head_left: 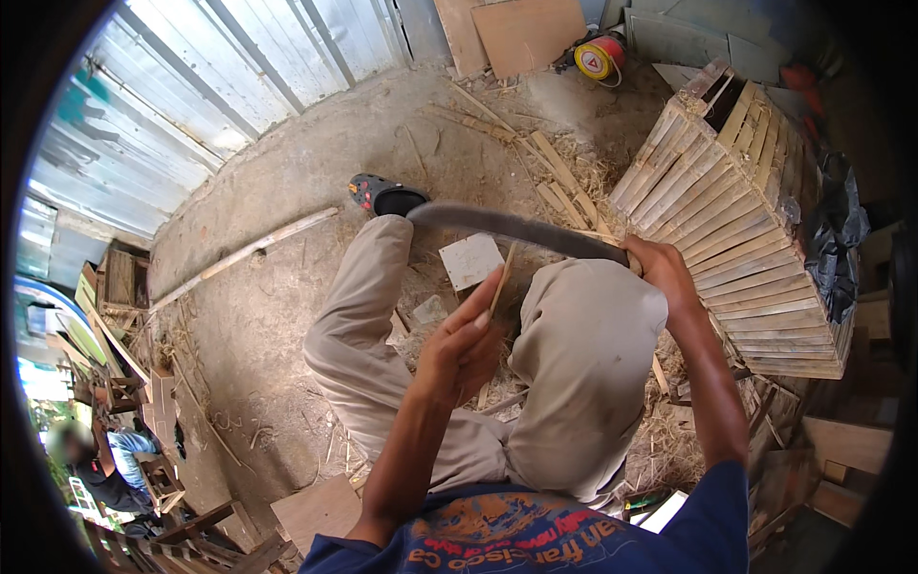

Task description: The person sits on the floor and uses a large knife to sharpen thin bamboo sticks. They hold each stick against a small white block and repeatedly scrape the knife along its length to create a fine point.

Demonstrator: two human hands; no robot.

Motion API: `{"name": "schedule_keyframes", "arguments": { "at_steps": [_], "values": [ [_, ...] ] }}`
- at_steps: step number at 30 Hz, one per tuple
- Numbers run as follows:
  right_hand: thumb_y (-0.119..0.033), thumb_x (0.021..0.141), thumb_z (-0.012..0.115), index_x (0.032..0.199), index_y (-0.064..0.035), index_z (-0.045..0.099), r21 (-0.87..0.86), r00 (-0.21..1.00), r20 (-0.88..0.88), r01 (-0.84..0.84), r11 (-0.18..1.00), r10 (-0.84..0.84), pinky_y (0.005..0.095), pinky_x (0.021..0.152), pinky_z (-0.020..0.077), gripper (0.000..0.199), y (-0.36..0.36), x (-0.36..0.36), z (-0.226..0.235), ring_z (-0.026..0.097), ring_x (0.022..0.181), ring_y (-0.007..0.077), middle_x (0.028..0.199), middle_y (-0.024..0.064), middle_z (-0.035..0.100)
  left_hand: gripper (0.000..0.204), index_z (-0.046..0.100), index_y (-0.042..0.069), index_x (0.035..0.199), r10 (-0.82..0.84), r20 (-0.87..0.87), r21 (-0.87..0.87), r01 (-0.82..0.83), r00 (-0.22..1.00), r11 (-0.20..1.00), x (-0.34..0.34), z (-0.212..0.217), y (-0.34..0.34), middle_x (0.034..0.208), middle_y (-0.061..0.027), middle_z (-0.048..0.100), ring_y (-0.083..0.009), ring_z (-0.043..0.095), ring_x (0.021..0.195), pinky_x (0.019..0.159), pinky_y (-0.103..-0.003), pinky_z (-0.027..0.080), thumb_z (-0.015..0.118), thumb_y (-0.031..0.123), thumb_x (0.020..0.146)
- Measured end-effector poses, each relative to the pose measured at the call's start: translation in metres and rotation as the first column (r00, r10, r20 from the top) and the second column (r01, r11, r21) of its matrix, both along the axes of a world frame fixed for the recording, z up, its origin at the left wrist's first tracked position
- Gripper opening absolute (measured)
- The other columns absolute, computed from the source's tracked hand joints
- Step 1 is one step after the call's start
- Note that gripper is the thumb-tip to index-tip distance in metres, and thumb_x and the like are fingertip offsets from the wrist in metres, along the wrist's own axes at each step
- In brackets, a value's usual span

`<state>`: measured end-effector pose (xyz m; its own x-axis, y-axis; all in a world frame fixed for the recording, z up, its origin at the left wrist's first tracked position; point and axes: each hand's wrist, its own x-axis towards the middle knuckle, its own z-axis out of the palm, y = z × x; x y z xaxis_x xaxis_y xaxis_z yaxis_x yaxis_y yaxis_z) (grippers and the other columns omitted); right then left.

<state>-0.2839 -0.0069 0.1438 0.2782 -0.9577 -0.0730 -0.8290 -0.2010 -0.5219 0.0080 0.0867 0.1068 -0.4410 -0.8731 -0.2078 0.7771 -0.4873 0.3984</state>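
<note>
My left hand is closed round a thin bamboo strip, whose upper end sticks up past the fingers. My right hand grips the handle of a machete. Its long dark blade points left above my right knee, with the tip near the dark clog on my foot. The strip's top end is close below the blade; whether they touch I cannot tell. Beneath them a white square tile lies on the ground between my legs.
A large bamboo slat crate stands at the right, with black plastic on it. Bamboo strips and shavings litter the floor ahead. A long pole lies at the left. Another person sits at the far left. Plywood sheets lean at the back.
</note>
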Motion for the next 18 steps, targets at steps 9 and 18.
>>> {"name": "schedule_keyframes", "arguments": {
  "at_steps": [9,18],
  "values": [
    [-0.010,0.079,0.065,0.102,-0.0013,0.062,-0.023,0.996,0.024,-0.086,0.996,0.086,0.0421,0.072,0.0498,0.024,-0.004,0.002,0.004,0.065,0.079,0.0376,0.084,0.0228,0.065,0.051,0.035,0.010,0.153,0.071,0.116,-0.040,-0.066,0.991,0.997,-0.015,0.010,-0.045,0.061,0.0077,0.034,-0.0013,0.025,0.040,0.033,-0.018,0.021,0.046,0.013,0.104],
    [-0.010,0.077,0.067,0.100,-0.0001,0.064,0.144,1.000,0.019,0.019,0.989,-0.022,0.0417,0.071,0.0501,0.025,0.000,0.002,0.004,0.066,0.077,0.0364,0.086,0.0240,0.065,0.014,0.058,0.009,0.112,0.090,0.220,-0.035,-0.085,0.971,0.996,-0.024,0.017,-0.015,0.060,0.0086,0.034,-0.0026,0.029,0.043,0.037,-0.020,0.024,0.048,0.014,0.104]
  ]
}}
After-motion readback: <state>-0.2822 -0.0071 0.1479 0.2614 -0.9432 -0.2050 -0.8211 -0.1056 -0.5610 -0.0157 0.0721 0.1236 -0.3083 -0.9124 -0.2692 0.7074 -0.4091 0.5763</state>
